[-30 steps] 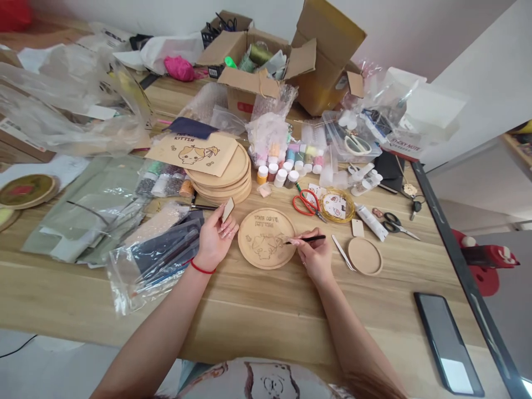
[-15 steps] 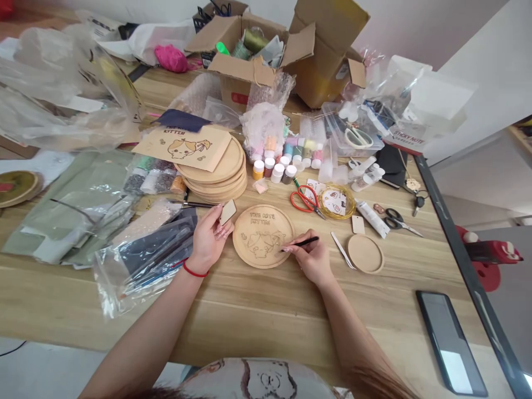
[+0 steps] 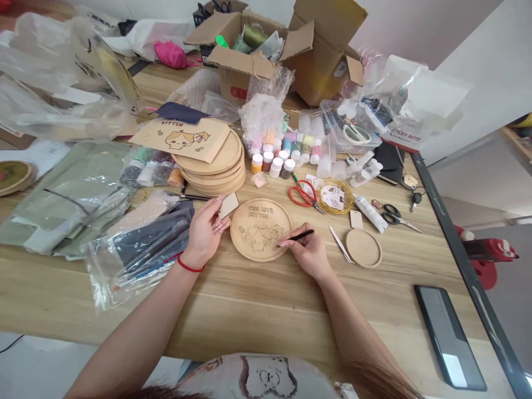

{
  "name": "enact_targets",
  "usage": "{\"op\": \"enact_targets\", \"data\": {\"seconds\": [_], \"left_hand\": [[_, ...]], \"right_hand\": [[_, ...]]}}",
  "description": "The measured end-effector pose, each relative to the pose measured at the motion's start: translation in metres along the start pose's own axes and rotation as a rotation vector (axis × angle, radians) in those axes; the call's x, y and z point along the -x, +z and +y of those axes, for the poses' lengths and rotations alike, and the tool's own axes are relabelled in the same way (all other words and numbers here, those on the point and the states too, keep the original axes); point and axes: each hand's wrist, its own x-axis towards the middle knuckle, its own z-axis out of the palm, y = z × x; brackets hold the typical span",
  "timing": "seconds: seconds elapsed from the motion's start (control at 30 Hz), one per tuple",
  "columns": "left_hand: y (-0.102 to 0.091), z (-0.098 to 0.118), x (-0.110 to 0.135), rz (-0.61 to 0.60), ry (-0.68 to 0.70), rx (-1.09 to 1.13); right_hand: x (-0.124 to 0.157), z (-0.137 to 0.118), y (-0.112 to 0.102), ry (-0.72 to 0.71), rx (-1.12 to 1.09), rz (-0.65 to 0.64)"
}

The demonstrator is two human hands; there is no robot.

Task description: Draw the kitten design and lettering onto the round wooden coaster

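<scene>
My right hand (image 3: 310, 252) is shut on a thin black-handled brush (image 3: 297, 238), its tip resting on a round wooden plaque (image 3: 260, 244) engraved with a kitten and lettering. My left hand (image 3: 204, 231) pinches a small pale wooden tag (image 3: 229, 206) upright, just left of the plaque. A printed kitten card (image 3: 180, 138) lies on a stack of wooden discs (image 3: 222, 174) behind that hand. Small paint pots (image 3: 272, 164) stand behind the plaque.
Red-handled scissors (image 3: 305, 197), a coil of gold wire (image 3: 336, 197), tweezers (image 3: 341, 244) and a shallow wooden dish (image 3: 363, 248) lie to the right. Plastic bags of brushes (image 3: 139, 257) sit left. A phone (image 3: 449, 338) lies near the table's right edge, and cardboard boxes (image 3: 249, 61) stand behind.
The view has drifted, so the table's contents sit slightly higher and further left. Both hands keep their hold, and the brush stays at the plaque.
</scene>
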Motion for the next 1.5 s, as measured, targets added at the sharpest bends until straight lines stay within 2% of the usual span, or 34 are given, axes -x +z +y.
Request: {"op": "enact_targets", "data": {"seconds": [0.27,0.6,0.7,0.87,1.0,1.1,1.2,1.3,1.4,1.5], "left_hand": [[-0.001,-0.009,0.0,0.058,0.13,-0.229],[0.005,-0.011,0.008,-0.017,0.22,-0.469],[0.013,-0.01,0.016,-0.064,0.238,-0.551],[0.025,0.0,0.036,-0.139,0.253,-0.693],[0.017,0.005,0.057,-0.207,0.24,-0.832],[0.004,-0.002,0.074,-0.385,0.214,-1.191],[-0.007,-0.014,0.086,-0.489,0.31,-1.441],[-0.013,-0.019,0.089,-0.492,0.473,-1.614],[-0.012,-0.017,0.087,-0.464,0.601,-1.691],[-0.006,-0.016,0.086,-0.466,0.667,-1.671]], "right_hand": [[-0.002,0.0,-0.003,0.023,0.005,-0.003],[-0.004,-0.007,-0.008,0.015,-0.025,-0.188],[-0.005,-0.012,-0.008,0.043,-0.038,-0.23],[-0.004,-0.017,-0.008,0.06,-0.047,-0.222],[-0.006,-0.015,-0.01,0.062,-0.04,-0.211],[-0.008,-0.014,-0.01,0.075,-0.033,-0.223],[-0.009,-0.014,-0.01,0.089,-0.012,-0.243],[-0.01,-0.016,-0.011,0.101,-0.008,-0.261],[-0.011,-0.018,-0.013,0.084,-0.054,-0.254],[-0.014,-0.016,-0.015,0.059,-0.11,-0.197]]}}
